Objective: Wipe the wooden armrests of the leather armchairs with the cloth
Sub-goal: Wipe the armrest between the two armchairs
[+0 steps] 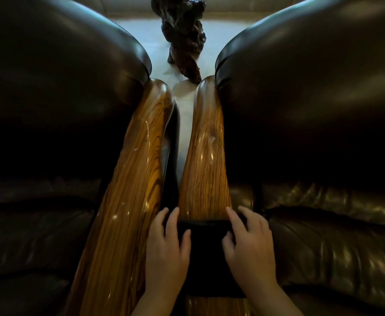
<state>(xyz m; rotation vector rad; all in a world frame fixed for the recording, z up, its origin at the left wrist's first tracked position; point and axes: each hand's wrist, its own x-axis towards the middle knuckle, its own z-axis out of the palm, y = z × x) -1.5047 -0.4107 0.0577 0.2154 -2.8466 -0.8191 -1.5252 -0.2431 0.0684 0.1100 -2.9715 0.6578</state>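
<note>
Two glossy wooden armrests run away from me side by side, the left armrest (pixel 132 179) and the right armrest (pixel 206 160). A dark cloth (pixel 206 254) lies draped across the near part of the right armrest. My left hand (pixel 166 249) presses on the cloth's left edge, fingers spread and curling over the armrest's side. On the cloth's right edge rests my right hand (pixel 248 245), fingers apart. White smears and specks show on both armrests further along.
Dark leather armchairs flank the armrests, the left armchair (pixel 50 87) and the right armchair (pixel 312 99). A narrow gap (pixel 183 133) between the armrests shows pale floor. A dark carved wooden sculpture (pixel 182 37) stands on the floor beyond the armrest ends.
</note>
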